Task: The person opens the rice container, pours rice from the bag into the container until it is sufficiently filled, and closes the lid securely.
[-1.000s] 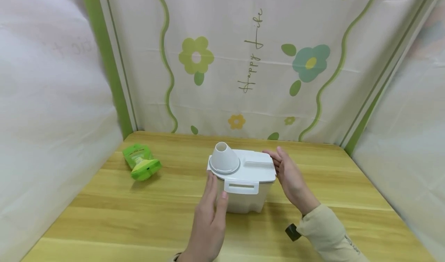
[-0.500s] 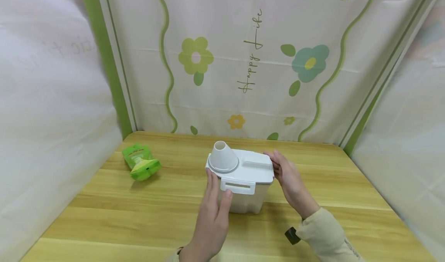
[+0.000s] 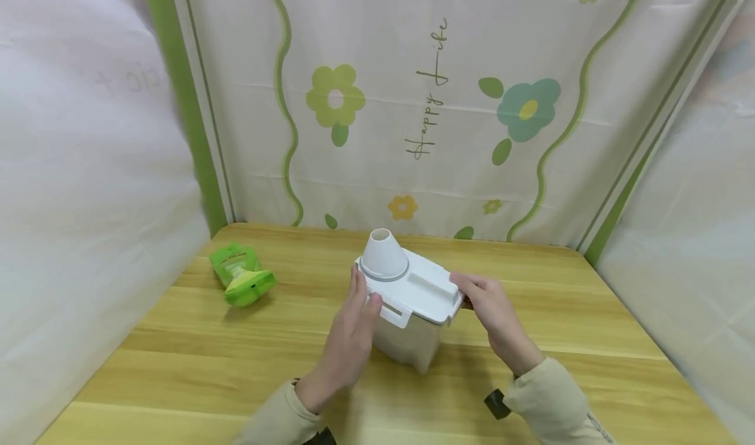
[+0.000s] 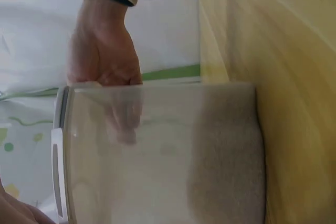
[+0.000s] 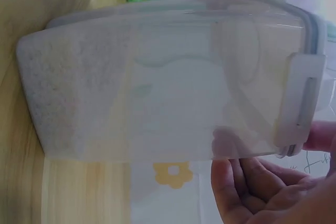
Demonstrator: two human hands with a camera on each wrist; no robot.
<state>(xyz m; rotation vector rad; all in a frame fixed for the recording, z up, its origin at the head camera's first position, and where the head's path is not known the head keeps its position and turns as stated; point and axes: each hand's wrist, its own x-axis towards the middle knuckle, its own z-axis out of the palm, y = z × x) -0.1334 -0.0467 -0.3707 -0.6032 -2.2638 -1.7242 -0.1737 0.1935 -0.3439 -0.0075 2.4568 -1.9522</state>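
A clear plastic rice bin (image 3: 407, 345) with a white lid (image 3: 421, 297) stands turned at an angle on the table. A white cone-shaped cap (image 3: 385, 256) rises from the lid's left end. White grains of rice (image 5: 58, 87) fill the bottom part, seen through the wall in the right wrist view. My left hand (image 3: 348, 340) holds the left end, fingers along the side and thumb by the front latch (image 3: 394, 313). At the other end my right hand (image 3: 495, 317) grips the lid's edge, thumb on top and fingers beneath the rim.
A green pouch (image 3: 238, 274) with a yellow-green end lies on the wooden table (image 3: 206, 366) at the left. White flowered curtains (image 3: 377, 104) enclose the table at the back and both sides.
The bin has been turned clockwise, its right end swinging toward me. My right thumb has come onto the lid, and my left hand has moved up along the left end.
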